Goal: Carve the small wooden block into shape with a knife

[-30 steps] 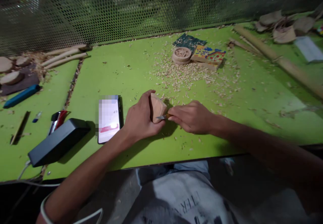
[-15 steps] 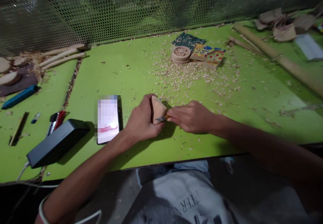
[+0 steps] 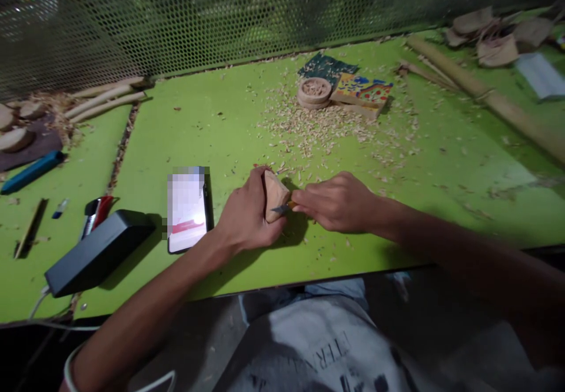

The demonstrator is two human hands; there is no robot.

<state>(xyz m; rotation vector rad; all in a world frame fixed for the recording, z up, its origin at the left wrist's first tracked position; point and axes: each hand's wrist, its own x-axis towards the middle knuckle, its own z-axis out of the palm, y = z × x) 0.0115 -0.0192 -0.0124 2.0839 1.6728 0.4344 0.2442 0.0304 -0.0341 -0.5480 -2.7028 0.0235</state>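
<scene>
My left hand [image 3: 249, 212] is wrapped round a pale block of wood [image 3: 276, 195] with cut, faceted faces. In my right hand [image 3: 335, 203] is a carving knife [image 3: 281, 208], its handle mostly hidden by the fingers. The blade points left and lies against the lower part of the block, close to my left thumb. Both hands are just above the green table [image 3: 198, 121], near its front edge. A phone [image 3: 188, 215] with a lit screen lies left of my left hand.
Wood shavings [image 3: 318, 124] surround a round carved wooden box [image 3: 315, 92] and a painted block [image 3: 362, 93]. A dark power brick [image 3: 99, 251] with a cable, a blue tool [image 3: 33, 171] and sticks [image 3: 106, 100] are at left. A bamboo pole [image 3: 477, 89] lies at right.
Little differs. The view has shifted slightly, and both hands keep their grip, with the knife blade still against the wooden block.
</scene>
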